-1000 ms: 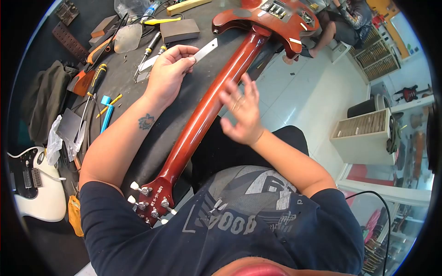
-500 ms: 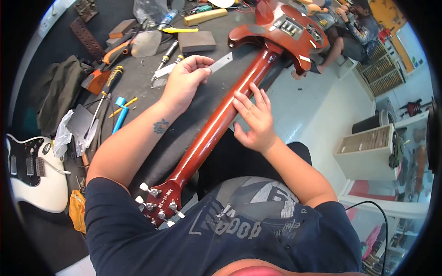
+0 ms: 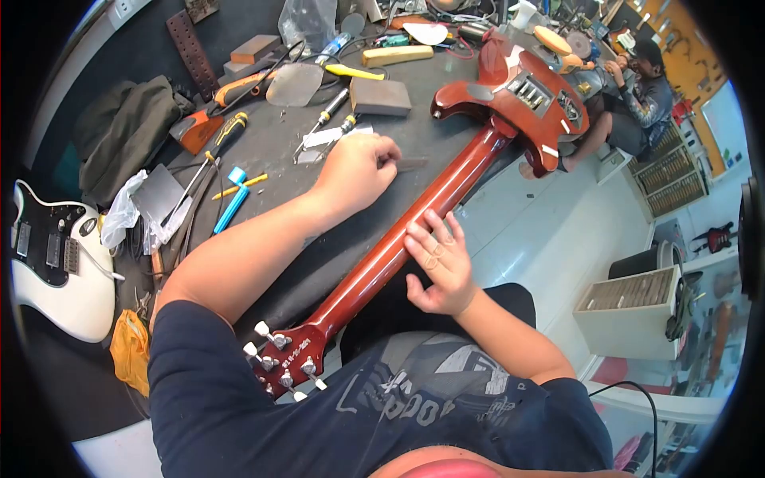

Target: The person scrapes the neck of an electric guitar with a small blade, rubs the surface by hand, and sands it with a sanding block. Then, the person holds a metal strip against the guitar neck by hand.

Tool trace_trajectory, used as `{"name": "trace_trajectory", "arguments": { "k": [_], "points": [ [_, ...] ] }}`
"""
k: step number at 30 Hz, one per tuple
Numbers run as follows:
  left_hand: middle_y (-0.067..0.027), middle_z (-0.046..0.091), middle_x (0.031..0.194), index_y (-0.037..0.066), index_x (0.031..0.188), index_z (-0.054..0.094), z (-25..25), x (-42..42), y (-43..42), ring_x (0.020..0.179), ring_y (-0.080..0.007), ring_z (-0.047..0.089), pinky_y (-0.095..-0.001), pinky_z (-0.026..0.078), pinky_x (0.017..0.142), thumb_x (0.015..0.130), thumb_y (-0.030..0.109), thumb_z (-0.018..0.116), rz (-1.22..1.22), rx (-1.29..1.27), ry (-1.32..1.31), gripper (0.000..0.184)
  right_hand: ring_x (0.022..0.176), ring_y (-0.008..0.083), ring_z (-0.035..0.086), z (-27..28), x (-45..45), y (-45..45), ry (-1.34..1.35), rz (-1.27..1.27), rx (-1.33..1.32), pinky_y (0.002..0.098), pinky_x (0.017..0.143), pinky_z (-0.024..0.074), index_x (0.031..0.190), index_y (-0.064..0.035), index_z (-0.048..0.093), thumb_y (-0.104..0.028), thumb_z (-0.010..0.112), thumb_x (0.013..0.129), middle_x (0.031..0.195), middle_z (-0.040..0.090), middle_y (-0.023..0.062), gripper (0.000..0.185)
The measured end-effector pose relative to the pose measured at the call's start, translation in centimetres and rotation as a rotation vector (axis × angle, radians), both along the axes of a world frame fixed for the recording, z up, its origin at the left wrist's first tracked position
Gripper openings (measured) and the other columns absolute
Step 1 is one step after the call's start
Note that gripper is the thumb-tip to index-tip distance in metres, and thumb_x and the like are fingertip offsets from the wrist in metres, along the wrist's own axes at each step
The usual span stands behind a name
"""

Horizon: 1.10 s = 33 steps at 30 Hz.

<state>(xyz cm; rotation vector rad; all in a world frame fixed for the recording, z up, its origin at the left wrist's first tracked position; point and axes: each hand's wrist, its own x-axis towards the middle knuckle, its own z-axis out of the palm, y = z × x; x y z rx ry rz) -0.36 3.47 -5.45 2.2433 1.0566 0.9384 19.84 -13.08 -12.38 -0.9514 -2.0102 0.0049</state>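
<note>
A red-brown electric guitar (image 3: 414,219) lies face down, its neck running diagonally between my hands. The body, with cavities showing, is at the far right end; the headstock (image 3: 307,334) with white-buttoned tuners is close to my torso. My left hand (image 3: 357,174) is over the bench left of the neck, fingers closed on a thin flat metal strip (image 3: 412,163) that appears almost edge-on. Part of the strip is hidden by the fingers. My right hand (image 3: 440,263) rests with extended fingertips on the back of the neck, thumb apart, not wrapped around it.
Behind my left hand lie screwdrivers (image 3: 327,111), a grey-brown block (image 3: 381,97), a yellow-handled tool (image 3: 355,72) and a wooden bar (image 3: 397,55). A white guitar (image 3: 68,299) lies at left. Another person (image 3: 637,103) sits at far right. A cabinet (image 3: 629,307) stands on the floor.
My left hand has turned and lowered toward the bench, so the metal strip now shows almost edge-on. My right hand stays on the neck. The view has shifted slightly.
</note>
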Motion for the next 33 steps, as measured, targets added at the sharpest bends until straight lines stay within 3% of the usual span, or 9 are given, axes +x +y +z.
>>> {"name": "trace_trajectory", "arguments": {
  "k": [6, 8, 11, 13, 15, 21, 26, 29, 33],
  "points": [
    [-0.0156, 0.077, 0.093, 0.001, 0.1, 0.079, 0.1, -0.4, 0.2, 0.091, -0.0343, 0.073, -0.0449, 0.058, 0.085, 0.09, 0.005, 0.075, 0.017, 0.115, 0.077, 0.011, 0.152, 0.0435, 0.054, -0.1, 2.4, 2.7, -0.02, -0.143, 0.024, 0.063, 0.131, 0.0263, 0.141, -0.0081, 0.074, -0.012, 0.072, 0.082, 0.153, 0.069, 0.0124, 0.059],
    [-0.0158, 0.077, 0.092, 0.001, 0.098, 0.079, 0.0, -0.2, 0.3, 0.093, -0.0364, 0.071, -0.0465, 0.056, 0.087, 0.088, 0.004, 0.076, 0.01, 0.188, 0.102, 0.011, 0.153, 0.044, 0.053, 0.4, 1.1, 1.3, 0.026, -0.077, 0.03, 0.0641, 0.131, 0.0266, 0.142, -0.008, 0.073, -0.012, 0.073, 0.081, 0.153, 0.069, 0.0126, 0.061],
    [-0.0138, 0.075, 0.099, 0.003, 0.108, 0.077, -0.4, 0.0, 0.3, 0.101, -0.0353, 0.07, -0.0465, 0.055, 0.091, 0.085, 0.002, 0.078, 0.008, 0.241, 0.104, 0.023, 0.154, 0.0417, 0.053, 0.0, 0.2, -0.2, 0.013, 0.066, 0.007, 0.0662, 0.131, 0.026, 0.145, -0.0082, 0.071, -0.011, 0.074, 0.078, 0.154, 0.068, 0.0139, 0.067],
    [-0.013, 0.074, 0.107, 0.005, 0.117, 0.074, -0.9, 0.1, 0.7, 0.108, -0.0343, 0.069, -0.0463, 0.053, 0.096, 0.085, 0.001, 0.078, -0.01, 0.378, 0.076, 0.033, 0.154, 0.0418, 0.053, -0.5, 2.0, 1.8, -0.066, 0.004, 0.143, 0.0664, 0.132, 0.0235, 0.145, -0.0082, 0.071, -0.011, 0.074, 0.077, 0.154, 0.068, 0.0141, 0.068],
    [-0.0129, 0.074, 0.114, 0.005, 0.122, 0.072, -0.5, 0.2, 0.6, 0.114, -0.0347, 0.068, -0.0453, 0.051, 0.101, 0.085, 0.002, 0.079, -0.089, 0.4, 0.062, 0.038, 0.154, 0.0445, 0.052, -1.0, 3.3, 2.8, -0.038, -0.176, 0.079, 0.0659, 0.132, 0.0216, 0.146, -0.0088, 0.071, -0.012, 0.075, 0.077, 0.155, 0.068, 0.0134, 0.07],
    [-0.0103, 0.075, 0.116, 0.005, 0.126, 0.073, -0.5, 0.5, 0.2, 0.115, -0.032, 0.067, -0.0432, 0.052, 0.103, 0.089, 0.004, 0.079, -0.177, 0.321, 0.044, 0.037, 0.158, 0.0466, 0.046, -2.3, -0.2, -1.1, 0.049, -0.042, -0.004, 0.0651, 0.132, 0.0219, 0.151, -0.0108, 0.068, -0.014, 0.075, 0.077, 0.162, 0.063, 0.0095, 0.075],
    [-0.0103, 0.075, 0.115, 0.005, 0.125, 0.074, -0.5, 0.4, 0.2, 0.115, -0.0312, 0.068, -0.0425, 0.053, 0.102, 0.092, 0.003, 0.077, -0.192, 0.3, 0.027, 0.033, 0.161, 0.0508, 0.038, -2.3, 2.2, 1.7, 0.053, -0.262, 0.019, 0.0647, 0.13, 0.0189, 0.152, -0.0233, 0.07, -0.008, 0.076, 0.076, 0.163, 0.063, 0.0062, 0.078],
    [-0.0102, 0.075, 0.115, 0.005, 0.125, 0.074, -0.6, 0.4, 0.1, 0.115, -0.0307, 0.068, -0.0422, 0.054, 0.101, 0.093, 0.003, 0.077, -0.193, 0.29, 0.026, 0.033, 0.16, 0.052, 0.04, -1.2, 2.1, 1.5, 0.051, -0.254, 0.018, 0.0647, 0.13, 0.0198, 0.146, -0.0214, 0.074, -0.006, 0.075, 0.076, 0.161, 0.064, 0.0051, 0.071],
    [-0.0101, 0.075, 0.115, 0.005, 0.125, 0.074, -0.6, 0.5, 0.3, 0.115, -0.0302, 0.068, -0.0417, 0.055, 0.101, 0.093, 0.002, 0.076, -0.195, 0.275, 0.031, 0.032, 0.153, 0.0438, 0.052, -0.2, 0.9, 0.0, -0.001, -0.032, 0.023, 0.0615, 0.13, 0.0227, 0.135, -0.0195, 0.079, -0.005, 0.073, 0.077, 0.147, 0.075, 0.0031, 0.06]
  ]
}}
